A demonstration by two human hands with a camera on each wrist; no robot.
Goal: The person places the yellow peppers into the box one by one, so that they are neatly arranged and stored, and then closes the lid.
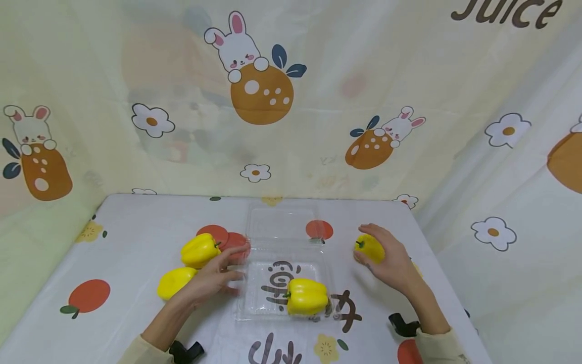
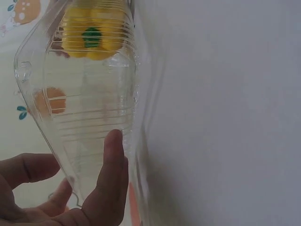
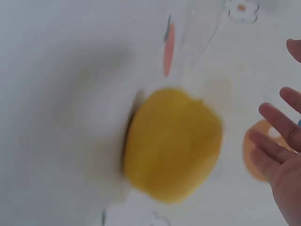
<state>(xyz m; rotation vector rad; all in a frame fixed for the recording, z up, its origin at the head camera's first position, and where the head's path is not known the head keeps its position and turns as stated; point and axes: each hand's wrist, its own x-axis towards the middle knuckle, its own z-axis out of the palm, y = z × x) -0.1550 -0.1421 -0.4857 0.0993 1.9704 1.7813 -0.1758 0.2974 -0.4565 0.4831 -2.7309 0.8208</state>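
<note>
My right hand [image 1: 390, 259] spreads around a glossy yellow bell pepper [image 1: 369, 247].
Its thumb and fingers stand apart on either side of the pepper, to the right of the clear plastic hinged container [image 1: 243, 309]; the wrist view shows a gap between fingers and pepper. My left hand [image 1: 210, 279], fingers loosely spread, is at the container's left edge; I cannot tell whether it touches. A second yellow pepper [image 1: 307, 297] lies inside the container, toward the right, and two more yellow peppers [image 1: 200, 250] lie beside my left hand.
</note>
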